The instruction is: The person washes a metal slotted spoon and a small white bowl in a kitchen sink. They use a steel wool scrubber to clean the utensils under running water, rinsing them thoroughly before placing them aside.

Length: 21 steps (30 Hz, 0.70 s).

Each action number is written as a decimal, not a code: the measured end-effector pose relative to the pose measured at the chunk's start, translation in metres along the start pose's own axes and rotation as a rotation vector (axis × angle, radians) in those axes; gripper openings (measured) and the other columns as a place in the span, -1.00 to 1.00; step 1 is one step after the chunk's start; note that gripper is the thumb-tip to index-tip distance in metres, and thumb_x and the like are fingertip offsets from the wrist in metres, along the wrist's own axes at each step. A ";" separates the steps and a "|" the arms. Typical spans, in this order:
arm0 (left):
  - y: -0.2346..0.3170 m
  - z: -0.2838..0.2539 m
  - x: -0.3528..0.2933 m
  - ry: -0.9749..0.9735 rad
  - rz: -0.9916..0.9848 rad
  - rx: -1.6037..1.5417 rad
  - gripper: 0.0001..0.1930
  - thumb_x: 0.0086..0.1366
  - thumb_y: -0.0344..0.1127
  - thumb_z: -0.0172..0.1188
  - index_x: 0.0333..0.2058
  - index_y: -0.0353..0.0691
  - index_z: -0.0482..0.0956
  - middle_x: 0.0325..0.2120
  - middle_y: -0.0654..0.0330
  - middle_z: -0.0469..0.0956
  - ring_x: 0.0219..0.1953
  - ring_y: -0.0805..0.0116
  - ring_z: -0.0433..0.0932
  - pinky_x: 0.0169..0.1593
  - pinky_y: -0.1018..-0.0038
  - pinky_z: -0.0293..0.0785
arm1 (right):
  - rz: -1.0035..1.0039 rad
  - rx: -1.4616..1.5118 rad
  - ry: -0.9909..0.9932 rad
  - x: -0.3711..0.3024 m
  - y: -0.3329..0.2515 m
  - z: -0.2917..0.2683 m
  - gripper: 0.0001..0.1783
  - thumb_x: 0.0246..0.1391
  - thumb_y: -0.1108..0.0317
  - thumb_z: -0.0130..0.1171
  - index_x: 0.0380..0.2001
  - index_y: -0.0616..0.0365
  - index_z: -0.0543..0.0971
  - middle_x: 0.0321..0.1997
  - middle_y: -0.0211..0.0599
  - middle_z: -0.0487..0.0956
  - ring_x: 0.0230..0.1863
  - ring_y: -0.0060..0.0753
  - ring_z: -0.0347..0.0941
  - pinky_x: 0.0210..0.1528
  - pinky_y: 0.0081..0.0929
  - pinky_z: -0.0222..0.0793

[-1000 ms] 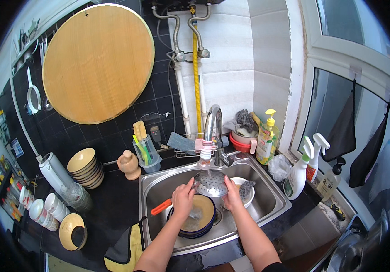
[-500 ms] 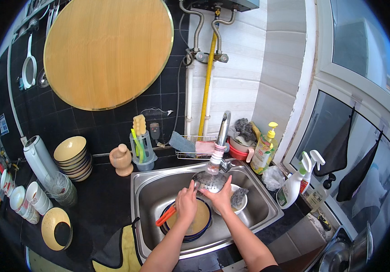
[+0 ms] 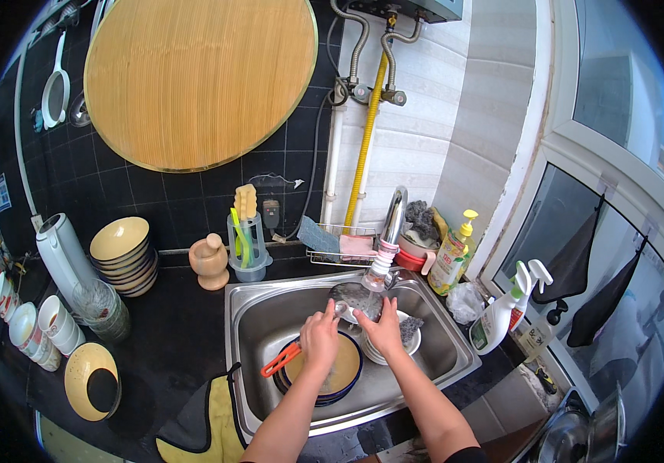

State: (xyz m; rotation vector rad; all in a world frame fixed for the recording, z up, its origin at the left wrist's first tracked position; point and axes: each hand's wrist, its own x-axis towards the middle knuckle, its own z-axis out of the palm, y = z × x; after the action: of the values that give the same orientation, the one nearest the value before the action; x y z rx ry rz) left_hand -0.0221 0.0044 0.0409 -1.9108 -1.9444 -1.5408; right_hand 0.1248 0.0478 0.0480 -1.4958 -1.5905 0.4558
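Note:
Under the spout of the faucet (image 3: 395,216), I hold what looks like a skimmer (image 3: 357,295) with a round metal head and an orange handle. My left hand (image 3: 319,339) is closed around it near the neck, and the handle sticks out to the left. Against the right side of the head, my right hand (image 3: 383,328) grips with thumb and fingers. Stacked bowls with a blue rim (image 3: 360,373) stand below in the sink (image 3: 236,339), light liquid in the top one. White bowls (image 3: 416,346) with a grey scrubber (image 3: 411,330) sit right of them.
Left on the dark counter are stacked bowls (image 3: 123,245), cups (image 3: 60,328), a single bowl (image 3: 77,378) and a wooden mortar (image 3: 208,266). A wire rack (image 3: 324,256) stands behind the sink. Soap (image 3: 452,258) and spray bottles (image 3: 494,320) line the right. A yellow-grey cloth (image 3: 222,420) lies at front.
My hands have shifted slightly, and the skimmer's head is turned to a different tilt under the faucet. The whole view has moved a little. Both hands keep hold.

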 end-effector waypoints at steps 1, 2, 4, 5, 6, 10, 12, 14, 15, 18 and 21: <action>0.004 -0.002 0.000 -0.031 0.008 0.023 -0.53 0.10 -0.39 0.16 0.05 -0.13 0.44 -0.50 0.10 0.44 -0.37 0.10 0.45 -0.28 0.24 0.36 | -0.003 -0.117 0.000 -0.004 -0.008 -0.003 0.03 -0.14 -0.20 0.22 0.20 0.37 0.16 0.25 0.27 0.15 0.28 0.05 0.11 0.27 -0.29 0.04; 0.006 -0.003 -0.001 -0.064 0.014 0.045 -0.52 0.09 -0.40 0.16 0.05 -0.15 0.43 -0.50 0.11 0.44 -0.36 0.10 0.45 -0.27 0.23 0.36 | -0.030 -0.157 -0.043 -0.005 -0.014 -0.008 0.06 -0.18 -0.23 0.23 0.20 0.37 0.17 0.28 0.26 0.10 0.31 0.08 0.04 0.29 -0.28 -0.02; 0.009 -0.002 -0.003 -0.079 0.026 0.063 -0.51 0.08 -0.39 0.17 0.05 -0.21 0.41 -0.48 0.10 0.45 -0.35 0.10 0.45 -0.26 0.24 0.36 | -0.087 -0.234 -0.130 -0.005 -0.023 -0.013 0.14 -0.27 -0.31 0.24 0.20 0.37 0.17 0.34 0.23 0.00 0.37 0.12 -0.11 0.34 -0.27 -0.12; 0.011 0.000 -0.004 -0.090 0.035 0.069 -0.51 0.07 -0.39 0.17 0.05 -0.24 0.41 -0.47 0.10 0.46 -0.34 0.10 0.46 -0.26 0.24 0.36 | -0.115 -0.277 -0.104 -0.005 -0.023 -0.013 0.09 -0.26 -0.27 0.26 0.17 0.37 0.22 0.29 0.21 0.09 0.31 0.09 0.00 0.30 -0.28 -0.03; 0.013 -0.001 -0.005 -0.086 0.039 0.060 -0.51 0.07 -0.39 0.17 0.05 -0.26 0.41 -0.46 0.09 0.47 -0.33 0.10 0.46 -0.25 0.24 0.36 | -0.144 -0.321 -0.078 -0.004 -0.022 -0.010 0.03 -0.25 -0.23 0.27 0.13 0.37 0.27 0.24 0.20 0.18 0.26 0.06 0.11 0.26 -0.28 0.05; 0.017 -0.001 -0.008 -0.080 0.060 0.073 -0.49 0.06 -0.36 0.19 0.05 -0.27 0.39 -0.45 0.13 0.48 -0.31 0.16 0.46 -0.22 0.27 0.36 | -0.125 -0.050 0.011 0.020 0.009 0.003 -0.23 -0.21 -0.07 0.33 -0.07 0.37 0.47 -0.10 0.07 0.52 -0.10 -0.14 0.48 -0.03 -0.33 0.36; 0.013 -0.002 -0.008 -0.079 0.056 0.094 -0.48 0.05 -0.35 0.20 0.05 -0.26 0.40 -0.46 0.15 0.47 -0.31 0.19 0.46 -0.21 0.28 0.36 | -0.104 0.049 0.030 0.023 0.000 -0.003 -0.36 -0.21 0.03 0.35 -0.19 0.37 0.52 -0.34 -0.07 0.57 -0.34 -0.28 0.51 -0.22 -0.37 0.42; 0.012 -0.001 -0.009 -0.083 0.045 0.090 -0.48 0.04 -0.35 0.21 0.04 -0.26 0.40 -0.46 0.16 0.47 -0.31 0.19 0.46 -0.21 0.28 0.36 | -0.141 0.014 -0.028 0.027 0.006 -0.004 -0.33 -0.23 0.02 0.36 -0.17 0.38 0.50 -0.31 -0.05 0.57 -0.31 -0.26 0.51 -0.19 -0.38 0.41; 0.012 -0.001 -0.009 -0.080 0.054 0.094 -0.48 0.03 -0.36 0.21 0.04 -0.25 0.41 -0.46 0.16 0.47 -0.32 0.19 0.46 -0.22 0.28 0.36 | -0.191 0.015 -0.060 0.024 0.003 -0.004 -0.31 -0.25 0.03 0.35 -0.15 0.40 0.48 -0.32 -0.06 0.56 -0.31 -0.26 0.50 -0.18 -0.37 0.41; 0.014 0.001 -0.009 -0.086 0.082 0.087 -0.49 0.01 -0.38 0.22 0.02 -0.25 0.43 -0.47 0.17 0.47 -0.33 0.20 0.46 -0.22 0.28 0.36 | -0.154 -0.040 -0.134 0.028 0.019 0.007 -0.17 -0.34 -0.05 0.37 -0.11 0.45 0.46 -0.19 0.04 0.54 -0.16 -0.09 0.51 -0.07 -0.33 0.40; 0.011 -0.004 -0.009 -0.096 0.090 0.079 -0.49 -0.02 -0.41 0.24 -0.01 -0.24 0.46 -0.48 0.18 0.47 -0.33 0.19 0.45 -0.23 0.28 0.35 | 0.054 0.057 -0.394 0.032 -0.004 -0.011 -0.14 -0.37 -0.03 0.35 -0.08 0.49 0.43 -0.20 0.04 0.56 -0.18 -0.14 0.51 -0.07 -0.39 0.39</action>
State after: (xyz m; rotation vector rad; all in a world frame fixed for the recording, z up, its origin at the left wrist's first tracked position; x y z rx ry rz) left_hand -0.0141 -0.0071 0.0446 -2.0445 -1.8946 -1.3531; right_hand 0.1347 0.0732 0.0675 -1.4709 -1.8206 0.8618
